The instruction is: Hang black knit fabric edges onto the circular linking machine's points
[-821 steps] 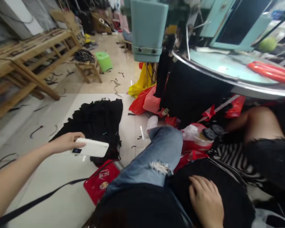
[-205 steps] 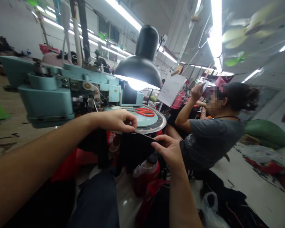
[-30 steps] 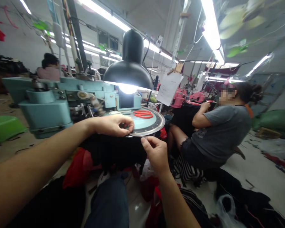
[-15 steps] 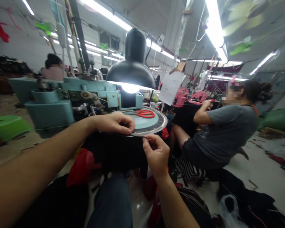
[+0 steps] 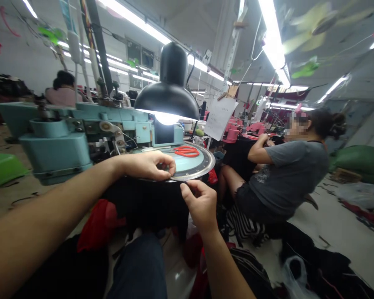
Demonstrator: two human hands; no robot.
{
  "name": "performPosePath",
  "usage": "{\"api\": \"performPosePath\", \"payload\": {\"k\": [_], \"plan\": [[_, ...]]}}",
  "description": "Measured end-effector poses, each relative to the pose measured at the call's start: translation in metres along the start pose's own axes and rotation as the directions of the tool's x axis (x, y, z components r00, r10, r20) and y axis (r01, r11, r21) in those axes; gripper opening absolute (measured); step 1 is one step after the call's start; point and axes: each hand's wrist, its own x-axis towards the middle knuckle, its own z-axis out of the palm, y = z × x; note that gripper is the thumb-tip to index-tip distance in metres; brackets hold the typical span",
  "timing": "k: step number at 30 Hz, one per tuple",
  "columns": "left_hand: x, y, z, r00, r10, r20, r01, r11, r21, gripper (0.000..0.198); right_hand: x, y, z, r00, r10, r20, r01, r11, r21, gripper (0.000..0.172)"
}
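Note:
Black fabric [image 5: 146,203] hangs down from the front rim of a round metal dial [image 5: 207,166] on a teal linking machine [image 5: 57,151]. My left hand [image 5: 149,165] rests at the rim, thumb and forefinger pinched on the fabric's upper edge. To its right, my right hand [image 5: 201,201] pinches the same edge between thumb and forefinger, just below the dial. Red-handled scissors [image 5: 187,151] lie on the dial's pale inner plate, behind my hands. The exact bit of edge under my fingertips is too small to make out.
A black lamp [image 5: 168,97] shines low over the dial. A paper sheet [image 5: 221,118] hangs behind it. On the right a co-worker [image 5: 289,174] sits at a pink machine. Red cloth [image 5: 96,224] hangs below left, and dark cloth [image 5: 318,257] lies on the floor at right.
The whole view has shifted, so most things sit slightly further left. Both hands stay at the dial's front rim, and the strip of edge between them now lies closer against the rim.

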Motion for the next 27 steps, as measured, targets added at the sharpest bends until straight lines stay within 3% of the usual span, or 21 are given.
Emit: {"api": "performPosePath", "payload": {"k": [9,16,19,23,27], "plan": [[0.004,0.0,0.003,1.0,-0.009,-0.001,0.009,1.0,-0.029,0.019,0.0,-0.002,-0.001,0.999,0.031,-0.01,-0.031,0.999,0.038,0.02],[0.006,0.001,0.005,1.0,0.023,-0.01,-0.023,0.997,-0.073,0.027,0.0,-0.003,0.004,0.982,-0.159,-0.103,0.15,0.984,-0.093,0.011],[0.007,0.002,0.005,1.0,-0.008,-0.002,0.008,0.997,-0.074,0.025,0.0,-0.001,0.003,0.988,-0.084,-0.133,0.075,0.995,-0.07,0.011],[0.01,0.006,0.005,1.0,0.008,-0.009,-0.009,0.999,-0.038,0.024,0.0,-0.001,0.002,0.999,0.048,-0.018,-0.048,0.998,0.038,0.017],[0.011,0.006,0.006,0.999,0.031,-0.015,-0.032,0.998,-0.048,0.027,-0.001,-0.004,0.003,0.998,0.033,-0.045,-0.029,0.996,0.086,0.018]]}}
